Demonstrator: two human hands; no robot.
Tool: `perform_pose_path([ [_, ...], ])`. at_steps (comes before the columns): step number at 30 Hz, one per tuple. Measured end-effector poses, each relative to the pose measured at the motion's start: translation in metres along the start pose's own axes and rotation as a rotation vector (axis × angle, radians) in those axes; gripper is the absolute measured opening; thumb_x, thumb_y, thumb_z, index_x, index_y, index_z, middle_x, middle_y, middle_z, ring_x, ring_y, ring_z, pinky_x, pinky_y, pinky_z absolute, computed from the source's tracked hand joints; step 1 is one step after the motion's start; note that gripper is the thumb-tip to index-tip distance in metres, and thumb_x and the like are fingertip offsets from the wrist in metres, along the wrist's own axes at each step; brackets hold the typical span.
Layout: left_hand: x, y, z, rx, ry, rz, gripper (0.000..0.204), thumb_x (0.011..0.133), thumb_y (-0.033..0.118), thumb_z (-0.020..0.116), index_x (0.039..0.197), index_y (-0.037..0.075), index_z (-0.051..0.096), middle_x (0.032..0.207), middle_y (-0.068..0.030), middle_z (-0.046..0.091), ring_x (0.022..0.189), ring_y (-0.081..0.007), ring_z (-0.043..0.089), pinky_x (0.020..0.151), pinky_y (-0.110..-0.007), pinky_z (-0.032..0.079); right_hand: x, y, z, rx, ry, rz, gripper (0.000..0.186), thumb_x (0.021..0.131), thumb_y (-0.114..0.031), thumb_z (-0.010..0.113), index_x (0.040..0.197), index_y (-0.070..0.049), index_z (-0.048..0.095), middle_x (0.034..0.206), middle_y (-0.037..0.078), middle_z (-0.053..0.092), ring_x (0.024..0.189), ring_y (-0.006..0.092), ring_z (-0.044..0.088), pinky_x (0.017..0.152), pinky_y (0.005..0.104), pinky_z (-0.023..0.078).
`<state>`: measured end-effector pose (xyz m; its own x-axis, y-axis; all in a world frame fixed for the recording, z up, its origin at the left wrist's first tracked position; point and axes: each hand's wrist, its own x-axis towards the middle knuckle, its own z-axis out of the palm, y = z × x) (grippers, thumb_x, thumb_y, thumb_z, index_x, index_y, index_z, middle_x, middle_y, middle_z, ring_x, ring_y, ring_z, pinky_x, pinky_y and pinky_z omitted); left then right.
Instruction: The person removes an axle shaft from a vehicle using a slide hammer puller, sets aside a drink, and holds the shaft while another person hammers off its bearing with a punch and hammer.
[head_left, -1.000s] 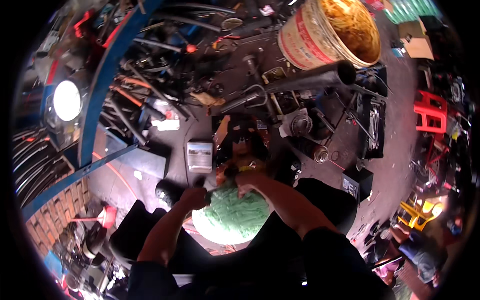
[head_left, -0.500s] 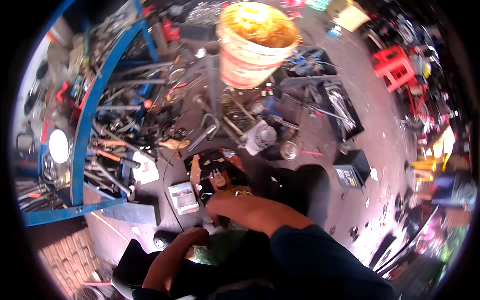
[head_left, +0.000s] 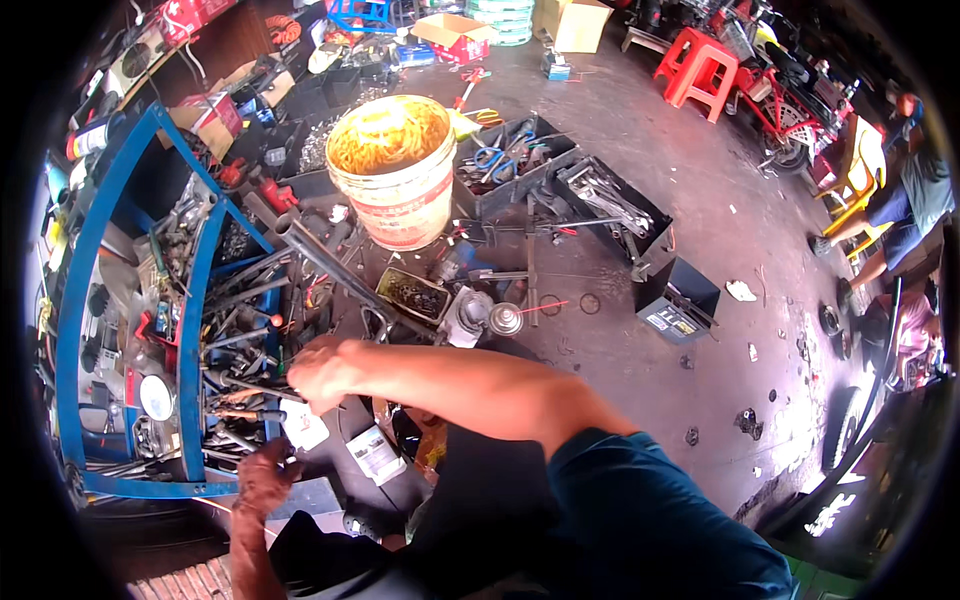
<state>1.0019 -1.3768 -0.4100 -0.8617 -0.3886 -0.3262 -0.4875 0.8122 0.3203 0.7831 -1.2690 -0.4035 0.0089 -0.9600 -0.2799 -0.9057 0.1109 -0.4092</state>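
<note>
- Basically, R hand (head_left: 325, 375) was nr long tools (head_left: 240, 413) by blue frame (head_left: 192, 350); hold unclear.
- L hand (head_left: 264, 480) was nearby, half-curled; couldn't tell if holding.
- Tools looked stiff, prob. heavy, maybe greasy; handles (head_left: 270, 415) seemed best grip.

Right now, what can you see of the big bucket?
The bucket is round, open-topped and off-white, plastic by its look, with worn reddish printing around its wall. It holds yellow-orange stringy material up near the rim. It stands upright, beyond a metal pipe and left of a black tool tray; whether it touches the tray is unclear. Neither the left hand nor the right hand touches it.
</note>
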Motion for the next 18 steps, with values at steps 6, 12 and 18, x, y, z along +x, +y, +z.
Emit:
perform_pose_path([
  [6, -0.032, -0.049, -0.027, -0.065, 0.071, -0.200, 0.041, 0.069, 0.016, 0.070, 0.107, 0.003, 0.061, 0.087, -0.0175, 0.067, 0.081, -0.0327, 0.065, 0.071, -0.040, 0.050, 0.001, 0.007, 0.011, -0.098, -0.062, 0.009, 0.028, 0.068, -0.025, 0.068, 0.089, -0.006, 0.071, 0.093, 0.011, 0.068, 0.091, 0.0233, 0.065, 0.079, 0.0344, 0.052],
  [12, -0.015, -0.037, -0.021, -0.070, 0.014, -0.157, 0.043, 0.076, 0.032, 0.068, 0.108, 0.004, 0.059, 0.093, -0.0191, 0.065, 0.089, -0.0374, 0.061, 0.077, -0.044, 0.048, -0.037, -0.001, 0.005, 0.077, -0.217, -0.013, 0.041, 0.078, -0.030, 0.066, 0.108, -0.005, 0.056, 0.102, 0.017, 0.061, 0.102, 0.0342, 0.057, 0.086, 0.0451, 0.046],
  [18, -0.042, -0.024, -0.018, -0.079, -0.032, -0.069, 0.047, 0.077, 0.032, 0.065, 0.114, 0.004, 0.056, 0.090, -0.0201, 0.065, 0.090, -0.0343, 0.062, 0.080, -0.041, 0.048, -0.080, -0.029, 0.003, 0.039, -0.320, -0.241, 0.049, 0.084, -0.040, 0.060, 0.119, -0.007, 0.049, 0.108, 0.016, 0.058, 0.103, 0.0359, 0.056, 0.085, 0.0446, 0.045],
])
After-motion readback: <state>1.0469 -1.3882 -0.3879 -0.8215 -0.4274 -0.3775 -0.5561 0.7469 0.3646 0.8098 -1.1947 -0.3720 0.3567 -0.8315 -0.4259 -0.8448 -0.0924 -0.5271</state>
